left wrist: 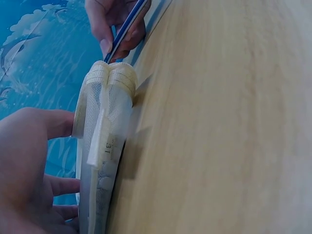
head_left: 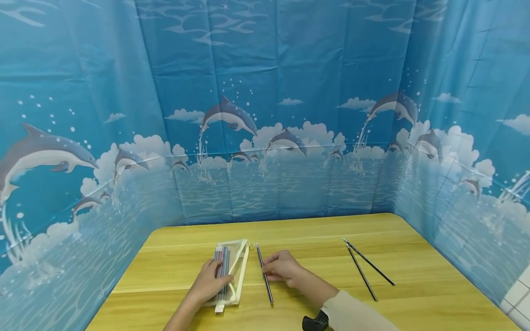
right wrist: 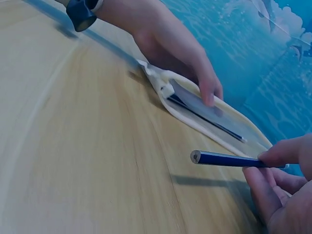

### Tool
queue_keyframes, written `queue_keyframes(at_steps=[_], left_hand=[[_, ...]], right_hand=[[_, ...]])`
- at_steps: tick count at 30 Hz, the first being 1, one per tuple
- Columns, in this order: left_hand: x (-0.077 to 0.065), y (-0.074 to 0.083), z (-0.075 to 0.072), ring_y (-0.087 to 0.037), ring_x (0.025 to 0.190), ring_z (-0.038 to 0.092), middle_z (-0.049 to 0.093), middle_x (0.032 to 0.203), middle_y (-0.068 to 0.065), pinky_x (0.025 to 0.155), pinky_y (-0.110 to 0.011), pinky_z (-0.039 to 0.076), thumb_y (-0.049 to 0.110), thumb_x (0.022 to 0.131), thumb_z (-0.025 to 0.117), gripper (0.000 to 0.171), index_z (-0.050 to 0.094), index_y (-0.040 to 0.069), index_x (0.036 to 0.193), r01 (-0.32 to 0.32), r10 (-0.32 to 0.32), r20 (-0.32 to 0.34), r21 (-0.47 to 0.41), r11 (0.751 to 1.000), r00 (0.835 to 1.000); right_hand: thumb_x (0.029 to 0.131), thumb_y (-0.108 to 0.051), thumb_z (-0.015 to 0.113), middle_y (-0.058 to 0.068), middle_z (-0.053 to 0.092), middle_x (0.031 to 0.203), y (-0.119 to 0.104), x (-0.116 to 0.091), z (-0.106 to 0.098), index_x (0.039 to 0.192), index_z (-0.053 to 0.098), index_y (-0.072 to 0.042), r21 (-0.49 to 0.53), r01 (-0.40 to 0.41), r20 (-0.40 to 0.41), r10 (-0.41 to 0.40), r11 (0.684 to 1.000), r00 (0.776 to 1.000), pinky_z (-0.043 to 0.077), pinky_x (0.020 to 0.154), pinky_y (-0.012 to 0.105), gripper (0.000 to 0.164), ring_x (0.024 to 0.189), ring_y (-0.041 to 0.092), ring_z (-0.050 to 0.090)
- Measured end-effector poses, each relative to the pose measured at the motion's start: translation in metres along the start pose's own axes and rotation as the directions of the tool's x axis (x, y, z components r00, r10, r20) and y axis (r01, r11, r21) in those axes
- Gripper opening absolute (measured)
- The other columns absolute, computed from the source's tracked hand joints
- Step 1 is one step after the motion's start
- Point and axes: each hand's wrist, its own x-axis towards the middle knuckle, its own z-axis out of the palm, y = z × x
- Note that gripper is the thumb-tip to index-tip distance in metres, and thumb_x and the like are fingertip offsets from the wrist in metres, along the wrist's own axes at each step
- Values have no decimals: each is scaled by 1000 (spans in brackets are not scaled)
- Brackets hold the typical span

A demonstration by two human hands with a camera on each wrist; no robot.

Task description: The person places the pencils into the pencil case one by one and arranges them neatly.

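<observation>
A cream-edged mesh pencil case (head_left: 243,280) lies on the table, with several pencils (head_left: 225,257) inside it. My left hand (head_left: 207,282) grips the case from its left side, fingers over the pencils and thumb towards the zipped edge. In the right wrist view, the case's side (right wrist: 187,122) gapes open and a dark pencil shows within. To the right of the case, my right hand (head_left: 283,267) pinches a dark blue pencil (right wrist: 224,159) between thumb and fingers. That pencil is held just above the tabletop, apart from the case, with its flat unsharpened end showing.
Two dark pencils (head_left: 362,273) lie on the right of the wooden table (head_left: 314,234), their far ends close together. A blue dolphin-print curtain (head_left: 265,92) hangs behind the table and along its sides. A black device (head_left: 315,321) sits at the right wrist.
</observation>
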Motion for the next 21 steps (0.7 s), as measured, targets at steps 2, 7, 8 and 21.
queue_keyframes(at_steps=[2, 7, 8, 21], left_hand=[[0, 0, 0, -53, 129, 48, 36, 152, -35, 100, -64, 46, 35, 86, 76, 78, 50, -9, 145, 1, -1, 1, -2, 1000, 1000], [0, -2, 0, -52, 127, 49, 37, 152, -35, 100, -63, 46, 35, 85, 77, 79, 50, -8, 145, 1, -1, -7, -7, 1000, 1000], [0, -2, 1, -52, 127, 49, 37, 151, -35, 100, -63, 46, 35, 85, 76, 79, 50, -9, 145, 0, 0, -7, -8, 1000, 1000], [0, -2, 5, -49, 130, 48, 38, 152, -32, 102, -62, 45, 37, 85, 76, 81, 49, -7, 146, 3, -3, -14, 16, 1000, 1000]], right_hand=[[90, 4, 75, 18, 64, 99, -1, -1, 6, 110, 65, 8, -19, -5, 9, 6, 1000, 1000, 62, 69, 35, 22, 78, 20, 70], [89, 5, 75, 16, 67, 96, -3, 0, 21, 106, 67, 7, -54, -1, 16, 2, 999, 1000, 62, 64, 33, 19, 73, 18, 70], [89, 5, 75, 15, 67, 95, -3, 1, 23, 105, 67, 7, -63, 1, 13, -1, 998, 1000, 62, 63, 33, 18, 71, 18, 71], [89, 2, 78, 11, 67, 91, -12, 21, 58, 99, 72, 2, -184, 36, -105, -56, 982, 993, 61, 60, 33, 11, 63, 20, 71]])
